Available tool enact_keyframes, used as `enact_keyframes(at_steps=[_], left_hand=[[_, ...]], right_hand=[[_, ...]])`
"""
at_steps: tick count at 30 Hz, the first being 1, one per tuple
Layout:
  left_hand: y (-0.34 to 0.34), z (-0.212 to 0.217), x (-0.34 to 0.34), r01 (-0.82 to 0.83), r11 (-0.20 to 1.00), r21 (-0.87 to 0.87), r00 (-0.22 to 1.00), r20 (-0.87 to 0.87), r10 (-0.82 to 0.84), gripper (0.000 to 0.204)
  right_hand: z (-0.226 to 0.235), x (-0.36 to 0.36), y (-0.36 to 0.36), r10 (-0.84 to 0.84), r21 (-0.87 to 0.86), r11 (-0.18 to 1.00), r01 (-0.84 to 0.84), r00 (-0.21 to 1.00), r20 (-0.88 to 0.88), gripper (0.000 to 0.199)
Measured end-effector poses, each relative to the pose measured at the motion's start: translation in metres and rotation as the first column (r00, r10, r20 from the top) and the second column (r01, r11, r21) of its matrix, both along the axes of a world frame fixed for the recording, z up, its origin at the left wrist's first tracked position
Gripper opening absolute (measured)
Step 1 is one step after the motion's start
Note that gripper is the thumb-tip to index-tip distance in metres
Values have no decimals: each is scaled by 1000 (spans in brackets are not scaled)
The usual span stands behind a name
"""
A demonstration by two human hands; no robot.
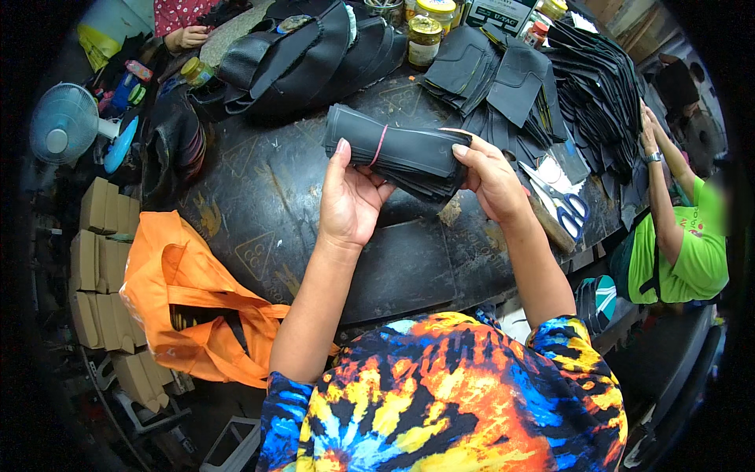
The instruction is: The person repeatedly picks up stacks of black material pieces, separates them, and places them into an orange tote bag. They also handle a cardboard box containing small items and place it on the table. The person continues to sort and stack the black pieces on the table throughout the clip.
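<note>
A bundle of flat black pieces, leather-like [421,149], is held up over the dark worktable [267,236]. A pink rubber band [379,145] cinches the bundle left of its middle, and the layers fan out toward the right end. My left hand [350,197] grips the left part from below, thumb up against the front edge and fingers partly hidden underneath. At the right end, my right hand [495,177] has its thumb on top of the stack; its other fingers go behind it.
Scissors with blue handles [570,212] lie at right. Stacked black pieces [590,94] and rolled black sheets [307,63] line the far side, near glass jars [425,39]. An orange bag [181,291] hangs at left by a fan [63,130]. Another person in green [684,244] works at right.
</note>
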State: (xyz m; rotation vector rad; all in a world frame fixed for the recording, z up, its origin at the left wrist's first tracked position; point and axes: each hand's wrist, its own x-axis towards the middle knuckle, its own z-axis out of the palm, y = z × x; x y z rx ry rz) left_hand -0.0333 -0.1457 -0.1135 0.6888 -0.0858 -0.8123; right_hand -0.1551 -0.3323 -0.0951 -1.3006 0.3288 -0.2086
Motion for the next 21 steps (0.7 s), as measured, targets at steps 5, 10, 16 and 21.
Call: enact_keyframes(at_steps=[5, 10, 16, 21], left_hand=[[5, -5, 6, 2, 996, -84, 1000, -27, -4, 51], [10, -7, 11, -23, 997, -73, 996, -82, 17, 45], [14, -10, 15, -37, 999, -34, 991, -132, 32, 54], [13, -13, 16, -45, 998, -53, 985, -167, 36, 45]], right_hand=[[6, 6, 7, 30, 130, 991, -44, 994, 108, 45], [8, 8, 8, 72, 188, 978, -90, 992, 100, 50], [-1, 11, 9, 62, 234, 968, -87, 992, 112, 52], [-8, 10, 8, 35, 279, 958, -61, 995, 97, 51]])
